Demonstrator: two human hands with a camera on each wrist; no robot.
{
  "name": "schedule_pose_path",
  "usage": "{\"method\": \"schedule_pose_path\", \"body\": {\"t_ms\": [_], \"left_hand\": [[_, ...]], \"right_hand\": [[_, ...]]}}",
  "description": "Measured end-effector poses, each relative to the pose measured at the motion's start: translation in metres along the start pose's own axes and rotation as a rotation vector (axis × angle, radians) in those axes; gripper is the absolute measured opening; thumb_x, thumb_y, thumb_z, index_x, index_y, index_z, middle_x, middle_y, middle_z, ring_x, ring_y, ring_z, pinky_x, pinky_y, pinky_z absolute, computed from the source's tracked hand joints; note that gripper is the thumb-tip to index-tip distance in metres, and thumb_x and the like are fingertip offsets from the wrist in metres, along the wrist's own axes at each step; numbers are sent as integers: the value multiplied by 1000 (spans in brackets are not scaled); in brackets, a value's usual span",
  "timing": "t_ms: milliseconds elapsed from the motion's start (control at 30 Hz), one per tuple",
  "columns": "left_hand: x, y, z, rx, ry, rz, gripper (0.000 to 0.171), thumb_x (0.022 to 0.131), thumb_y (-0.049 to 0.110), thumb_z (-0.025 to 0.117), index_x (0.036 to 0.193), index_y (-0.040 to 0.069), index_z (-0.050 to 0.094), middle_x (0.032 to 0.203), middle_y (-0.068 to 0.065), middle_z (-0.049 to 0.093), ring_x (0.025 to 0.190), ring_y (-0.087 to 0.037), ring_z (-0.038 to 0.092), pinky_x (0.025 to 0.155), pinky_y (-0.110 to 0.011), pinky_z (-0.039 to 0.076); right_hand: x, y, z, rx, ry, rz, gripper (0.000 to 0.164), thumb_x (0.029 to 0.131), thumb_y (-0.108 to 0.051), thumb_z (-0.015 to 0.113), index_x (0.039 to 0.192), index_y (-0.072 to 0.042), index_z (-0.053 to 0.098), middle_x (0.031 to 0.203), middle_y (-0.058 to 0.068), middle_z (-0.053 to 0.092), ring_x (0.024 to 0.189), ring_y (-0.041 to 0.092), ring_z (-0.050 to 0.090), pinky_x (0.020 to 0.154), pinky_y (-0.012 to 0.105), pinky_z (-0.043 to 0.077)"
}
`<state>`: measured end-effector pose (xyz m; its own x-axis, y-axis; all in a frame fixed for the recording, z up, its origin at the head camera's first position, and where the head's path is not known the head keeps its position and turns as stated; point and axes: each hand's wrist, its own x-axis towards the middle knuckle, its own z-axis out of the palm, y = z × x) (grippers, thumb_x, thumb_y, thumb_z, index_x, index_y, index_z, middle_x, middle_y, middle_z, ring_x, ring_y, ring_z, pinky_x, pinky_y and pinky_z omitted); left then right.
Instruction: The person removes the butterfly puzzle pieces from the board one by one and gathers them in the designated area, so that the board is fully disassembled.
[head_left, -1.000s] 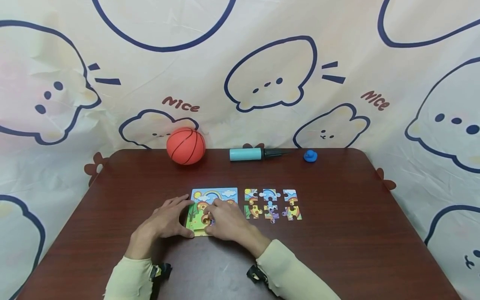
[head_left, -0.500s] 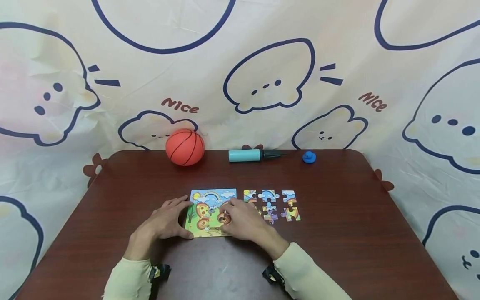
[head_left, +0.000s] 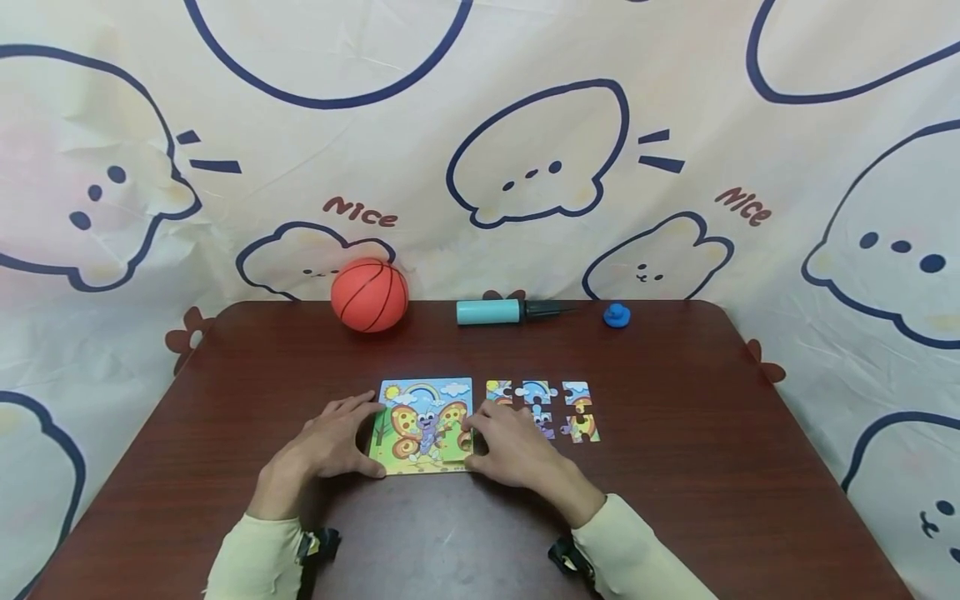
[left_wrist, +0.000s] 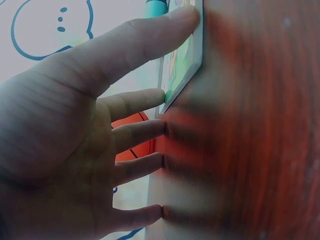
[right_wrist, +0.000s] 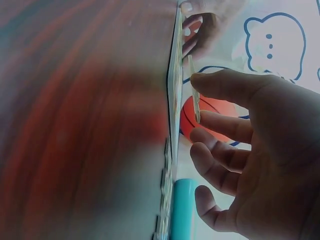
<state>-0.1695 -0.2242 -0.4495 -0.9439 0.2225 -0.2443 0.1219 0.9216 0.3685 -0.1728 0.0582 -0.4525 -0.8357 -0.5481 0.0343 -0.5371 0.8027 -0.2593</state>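
In the head view a butterfly picture puzzle board lies flat on the dark table. My left hand rests along its left side, fingers fairly straight. The left wrist view has that hand's thumb and index fingertip touching the board's edge, while the other fingertips rest on the table. At the board's lower right, my right hand pinches a puzzle piece. That thin puzzle piece appears edge-on in the right wrist view, between thumb and index finger, just off the board; its printed face is mostly hidden.
Right of the board lie several loose puzzle pieces, partly covered by my right hand. Along the table's back edge stand an orange basketball, a teal hand pump and a small blue object. A patterned cloth hangs behind.
My right hand has moved rightward over the board with the puzzle piece, from its middle to its lower right side, uncovering the butterfly picture. My left hand has stayed in place.
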Motion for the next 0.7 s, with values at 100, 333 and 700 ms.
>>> {"method": "schedule_pose_path", "body": {"t_ms": [100, 333, 700], "left_hand": [[0, 0, 0, 3, 1, 2, 99, 58, 50, 88, 141, 16, 48, 155, -16, 34, 136, -41, 32, 100, -71, 34], [0, 1, 1, -3, -3, 4, 99, 58, 49, 88, 141, 15, 48, 154, -17, 34, 136, -42, 32, 99, -71, 34], [0, 0, 1, -6, 3, -9, 100, 57, 50, 89, 141, 16, 48, 155, -16, 34, 136, -41, 31, 100, -72, 33]], "right_hand": [[-5, 5, -2, 4, 8, -8, 35, 80, -41, 75, 111, -26, 69, 102, -8, 61, 88, 9, 54, 73, 34, 38], [-18, 19, -4, 2, 9, 2, 38, 79, -42, 75, 113, -27, 68, 101, -8, 60, 82, 9, 52, 69, 32, 35], [-41, 38, -8, -49, 7, 18, 30, 77, -40, 76, 104, -30, 69, 91, -11, 56, 77, 7, 48, 67, 34, 36]]}}
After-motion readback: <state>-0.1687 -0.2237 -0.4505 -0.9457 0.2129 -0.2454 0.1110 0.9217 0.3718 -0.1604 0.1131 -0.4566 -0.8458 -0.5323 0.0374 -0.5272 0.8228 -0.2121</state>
